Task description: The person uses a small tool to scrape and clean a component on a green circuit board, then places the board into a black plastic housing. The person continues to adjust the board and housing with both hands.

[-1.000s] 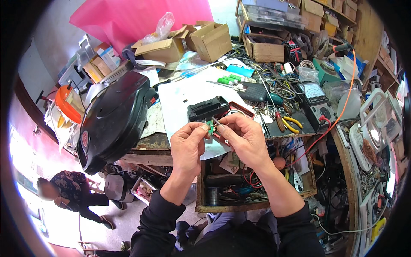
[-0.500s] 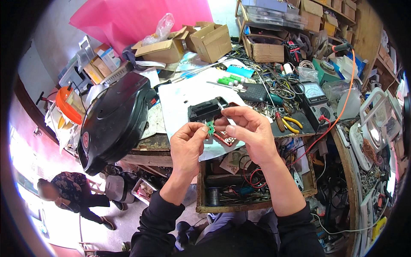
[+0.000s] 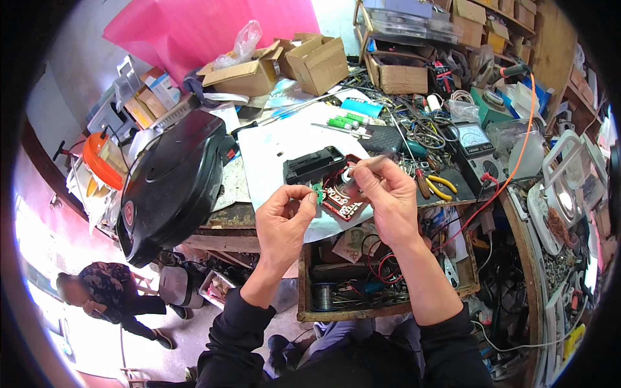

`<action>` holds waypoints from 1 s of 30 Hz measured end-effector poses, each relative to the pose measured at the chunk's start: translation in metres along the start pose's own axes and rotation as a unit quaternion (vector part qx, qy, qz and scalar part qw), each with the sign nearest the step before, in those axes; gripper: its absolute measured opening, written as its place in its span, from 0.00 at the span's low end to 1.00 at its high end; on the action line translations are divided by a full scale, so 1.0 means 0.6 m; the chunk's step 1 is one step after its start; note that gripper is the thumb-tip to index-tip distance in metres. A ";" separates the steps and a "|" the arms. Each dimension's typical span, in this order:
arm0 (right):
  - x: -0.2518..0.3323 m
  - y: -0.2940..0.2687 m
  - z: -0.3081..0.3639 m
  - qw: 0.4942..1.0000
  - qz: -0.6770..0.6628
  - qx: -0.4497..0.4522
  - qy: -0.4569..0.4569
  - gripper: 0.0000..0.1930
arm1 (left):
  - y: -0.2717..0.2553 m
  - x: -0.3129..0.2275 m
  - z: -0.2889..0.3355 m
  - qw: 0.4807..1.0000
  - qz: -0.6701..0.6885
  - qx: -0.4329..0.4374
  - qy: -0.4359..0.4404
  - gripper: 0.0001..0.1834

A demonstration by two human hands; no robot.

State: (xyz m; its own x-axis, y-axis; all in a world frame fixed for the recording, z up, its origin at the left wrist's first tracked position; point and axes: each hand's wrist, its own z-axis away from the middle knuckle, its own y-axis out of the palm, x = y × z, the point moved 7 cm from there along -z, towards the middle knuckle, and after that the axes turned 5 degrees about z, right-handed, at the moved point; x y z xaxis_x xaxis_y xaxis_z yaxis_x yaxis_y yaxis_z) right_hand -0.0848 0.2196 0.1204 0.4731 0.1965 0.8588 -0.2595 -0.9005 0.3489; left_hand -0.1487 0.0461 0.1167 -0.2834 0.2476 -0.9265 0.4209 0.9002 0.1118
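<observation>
Between the thumb and forefinger of my left hand (image 3: pixel 284 223) is a small green circuit board (image 3: pixel 317 194), held over the white paper (image 3: pixel 259 155) on the bench. My right hand (image 3: pixel 393 204) is pinched closed just to the right of it. A slim blurred thing shows at its fingertips, too unclear to name. Under and between the hands lies an open red casing (image 3: pixel 344 208) with pale patterned parts, partly hidden by my right fingers. Behind it rests a black plastic housing (image 3: pixel 314 166).
Right of the paper are yellow-handled pliers (image 3: pixel 442 187), a screwdriver (image 3: pixel 422 184) and an analogue meter (image 3: pixel 471 139) with red leads. An open drawer (image 3: pixel 388 309) juts out below my hands. A large black appliance (image 3: pixel 171 184) stands left; a person (image 3: pixel 107 291) is beyond.
My right hand has drawn slightly right, away from the green board, and its fingers have closed together, uncovering more of the red casing. My left hand keeps nearly the same place.
</observation>
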 end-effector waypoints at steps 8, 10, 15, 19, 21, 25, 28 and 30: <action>-0.009 0.013 0.004 0.993 -0.088 -0.002 0.074 0.06 | 0.008 -0.055 0.010 0.936 -0.256 0.015 0.240 0.08; -0.016 0.009 0.006 0.988 -0.109 -0.008 0.112 0.06 | 0.016 -0.065 0.021 0.879 -0.320 0.022 0.352 0.10; -0.027 0.006 0.009 0.984 -0.076 -0.013 0.162 0.07 | 0.028 -0.067 0.041 0.751 -0.421 0.055 0.507 0.15; -0.030 0.012 0.012 0.983 -0.054 0.009 0.177 0.06 | 0.032 -0.066 0.051 0.709 -0.449 0.071 0.539 0.15; -0.031 0.014 0.013 0.983 -0.054 0.011 0.174 0.06 | 0.033 -0.064 0.054 0.699 -0.458 0.077 0.545 0.14; -0.034 0.015 0.015 0.985 -0.052 0.006 0.167 0.07 | 0.033 -0.061 0.054 0.695 -0.461 0.083 0.545 0.14; -0.034 0.015 0.015 0.984 -0.053 0.004 0.170 0.07 | 0.035 -0.062 0.054 0.694 -0.459 0.084 0.548 0.14; -0.034 0.015 0.015 0.984 -0.055 0.004 0.167 0.07 | 0.035 -0.061 0.054 0.693 -0.458 0.085 0.550 0.14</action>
State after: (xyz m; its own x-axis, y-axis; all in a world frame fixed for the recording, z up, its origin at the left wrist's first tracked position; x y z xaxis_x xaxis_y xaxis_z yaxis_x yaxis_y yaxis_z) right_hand -0.0895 0.2043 0.1024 0.1941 0.4087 0.8918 -0.2157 -0.8690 0.4452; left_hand -0.1013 0.0443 0.1414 -0.9448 -0.1927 0.2651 -0.3015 0.8281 -0.4726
